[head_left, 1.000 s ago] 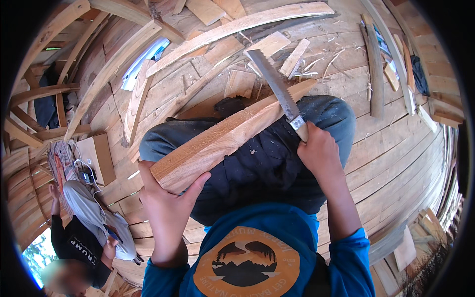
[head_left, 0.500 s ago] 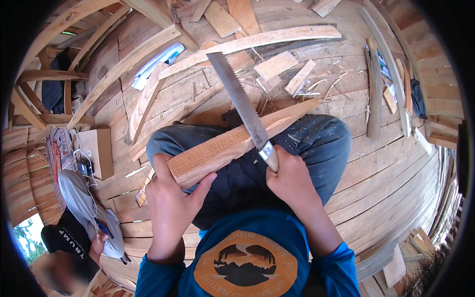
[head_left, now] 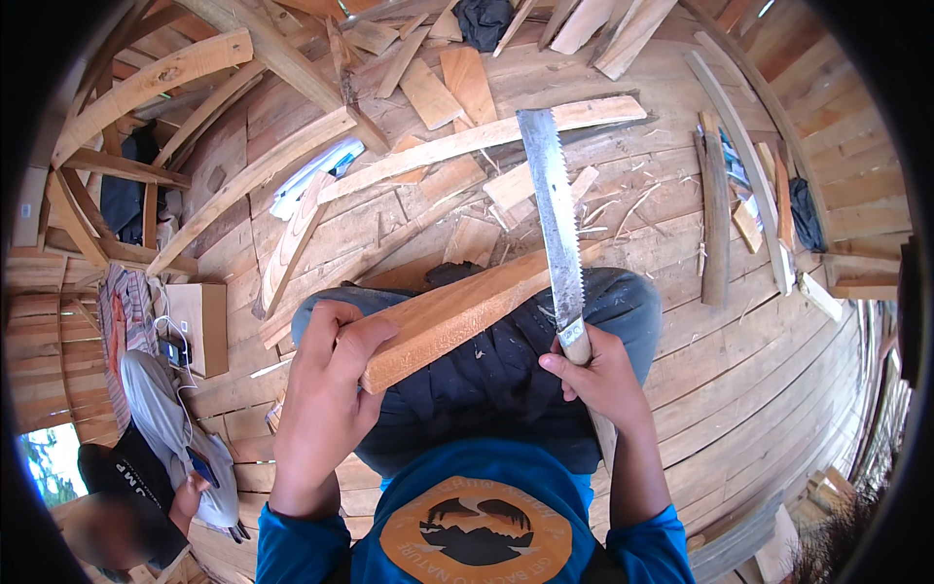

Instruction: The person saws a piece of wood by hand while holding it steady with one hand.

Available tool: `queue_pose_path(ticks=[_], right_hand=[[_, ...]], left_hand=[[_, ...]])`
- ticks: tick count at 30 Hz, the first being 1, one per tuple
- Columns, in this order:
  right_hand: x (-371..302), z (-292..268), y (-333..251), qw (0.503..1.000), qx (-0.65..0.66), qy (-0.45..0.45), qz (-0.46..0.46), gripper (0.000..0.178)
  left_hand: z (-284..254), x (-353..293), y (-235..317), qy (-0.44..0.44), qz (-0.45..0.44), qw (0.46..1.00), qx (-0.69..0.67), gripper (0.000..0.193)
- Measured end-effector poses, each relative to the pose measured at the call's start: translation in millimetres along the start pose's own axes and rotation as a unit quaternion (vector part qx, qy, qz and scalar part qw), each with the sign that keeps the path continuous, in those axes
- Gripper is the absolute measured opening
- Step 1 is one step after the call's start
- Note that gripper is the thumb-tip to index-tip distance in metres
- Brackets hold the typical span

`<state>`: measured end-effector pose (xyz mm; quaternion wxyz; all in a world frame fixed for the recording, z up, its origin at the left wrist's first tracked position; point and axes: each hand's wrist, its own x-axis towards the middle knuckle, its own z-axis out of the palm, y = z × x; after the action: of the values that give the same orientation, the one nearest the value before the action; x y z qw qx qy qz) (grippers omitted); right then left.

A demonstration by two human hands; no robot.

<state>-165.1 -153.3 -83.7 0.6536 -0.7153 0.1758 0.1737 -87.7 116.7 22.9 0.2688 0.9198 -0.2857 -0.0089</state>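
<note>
My left hand (head_left: 331, 389) is closed round the near end of a tapered wooden block (head_left: 448, 321). The thumb presses on its top and the fingers wrap the outer side. The block slants away to the right across my crossed legs, its thinner end partly hidden by the blade. In my right hand (head_left: 598, 380) is the wooden handle of a handsaw (head_left: 555, 214). Its grey blade points away from me, with the teeth along the right edge, and passes over the block's far part. Whether blade and wood touch, I cannot tell.
Boards and offcuts (head_left: 428, 92) lie on the plank floor ahead, beside a long curved timber (head_left: 486, 141). Curved wooden frames (head_left: 156, 88) stand at the left. A person (head_left: 146, 477) sits at the lower left near a cardboard box (head_left: 199, 331). Long poles (head_left: 715, 214) lie at the right.
The saw has swung from leaning left to nearly straight ahead, its teeth now facing right. The block has been turned in my left hand, whose thumb now lies over the top.
</note>
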Motion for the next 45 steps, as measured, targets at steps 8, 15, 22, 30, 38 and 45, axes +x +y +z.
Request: queue_pose_path(ticks=[8,15,22,30,38,45], right_hand=[[-10.5,-13.7,-1.1,0.993,0.076,-0.084,-0.016,0.026],[-19.7,-15.0,-13.7,0.997,-0.039,-0.004,-0.065,0.038],[-35.5,-16.7,-16.6,0.981,-0.122,0.074,-0.134,0.029],[-65.4,-3.8,-43.1,0.875,-0.386,0.206,-0.208,0.025],[-78.6,2.6,-43.2,0.842,-0.488,0.198,-0.116,0.027],[-78.0,-3.6,-29.9,0.816,-0.524,0.205,-0.135,0.020]], left_hand=[[-0.4,11.9,40.2,-0.004,0.037,0.999,-0.014,0.053],[3.8,15.1,61.6,0.010,0.043,0.998,0.033,0.074],[7.2,28.8,78.5,0.062,0.095,0.993,0.033,0.069],[15.7,18.9,79.0,0.068,0.123,0.990,0.026,0.058],[21.1,8.8,77.6,0.068,0.124,0.990,0.032,0.060],[23.4,6.7,77.6,0.074,0.114,0.990,0.039,0.062]])
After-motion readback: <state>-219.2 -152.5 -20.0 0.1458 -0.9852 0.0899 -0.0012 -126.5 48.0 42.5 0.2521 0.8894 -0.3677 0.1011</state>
